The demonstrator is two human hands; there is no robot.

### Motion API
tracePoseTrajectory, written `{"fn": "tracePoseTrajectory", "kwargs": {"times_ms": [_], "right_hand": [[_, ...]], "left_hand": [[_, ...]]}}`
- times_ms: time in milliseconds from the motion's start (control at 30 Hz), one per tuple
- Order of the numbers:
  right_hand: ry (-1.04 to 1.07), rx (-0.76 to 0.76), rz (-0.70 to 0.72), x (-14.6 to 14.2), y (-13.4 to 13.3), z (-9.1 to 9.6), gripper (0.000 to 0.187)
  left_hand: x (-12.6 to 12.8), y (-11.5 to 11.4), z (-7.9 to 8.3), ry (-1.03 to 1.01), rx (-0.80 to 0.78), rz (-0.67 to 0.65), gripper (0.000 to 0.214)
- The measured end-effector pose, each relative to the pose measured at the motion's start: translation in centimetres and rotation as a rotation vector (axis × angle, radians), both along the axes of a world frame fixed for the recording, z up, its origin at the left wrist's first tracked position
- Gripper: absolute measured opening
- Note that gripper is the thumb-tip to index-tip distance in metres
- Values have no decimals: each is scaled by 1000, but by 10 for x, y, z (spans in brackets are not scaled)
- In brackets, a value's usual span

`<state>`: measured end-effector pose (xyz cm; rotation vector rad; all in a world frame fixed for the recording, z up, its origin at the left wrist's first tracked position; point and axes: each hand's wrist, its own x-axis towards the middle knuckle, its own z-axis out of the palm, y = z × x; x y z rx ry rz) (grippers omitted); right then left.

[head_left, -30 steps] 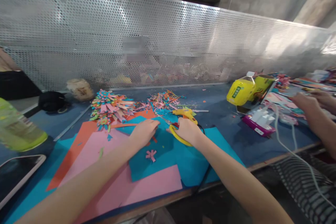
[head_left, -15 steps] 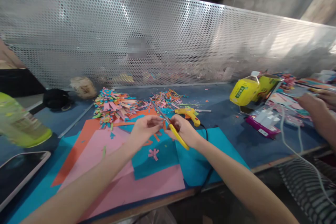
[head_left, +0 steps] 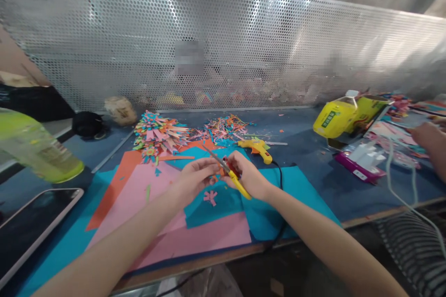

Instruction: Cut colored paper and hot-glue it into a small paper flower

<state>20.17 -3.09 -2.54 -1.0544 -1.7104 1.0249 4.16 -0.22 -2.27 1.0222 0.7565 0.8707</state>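
Note:
Scissors with yellow handles are in my right hand, their metal blades pointing up and to the left. My left hand is closed with its fingertips pinching a small orange paper piece, close beside the blades; the fingers hide part of it. Below the hands, a small pink paper flower lies on a blue sheet. A pink sheet spreads under my left forearm.
A layered paper-flower bunch and a heap of paper scraps lie behind. A yellow glue gun rests right of them. A phone and a bottle are left. Another person's hand is far right.
My hands have drawn closer together, and the orange paper now shows between them by the scissors. The whole view has shifted slightly, with the table things appearing further right.

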Motion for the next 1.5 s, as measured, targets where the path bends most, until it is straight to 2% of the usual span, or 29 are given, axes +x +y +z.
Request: {"fn": "tracePoseTrajectory", "kwargs": {"times_ms": [167,300,400,600,900,1067,1500], "right_hand": [[-20,-10,-13,1,0,-1,32],[-11,0,-23,3,0,2,32],[-59,18,-82,5,1,4,34],[-299,22,-189,11,3,6,34],[-414,-25,-159,15,2,4,36],[-432,-41,-138,13,0,5,37],[-420,-64,-117,13,1,7,34]], "left_hand": [[-4,-1,0,123,101,-14,22],[-7,1,-1,127,112,15,27],[-11,2,1,99,74,98,32],[-17,8,17,-38,89,302,29],[-19,10,29,-225,177,547,26],[-18,10,30,-273,201,537,22],[-18,10,29,-239,211,498,21]]}}
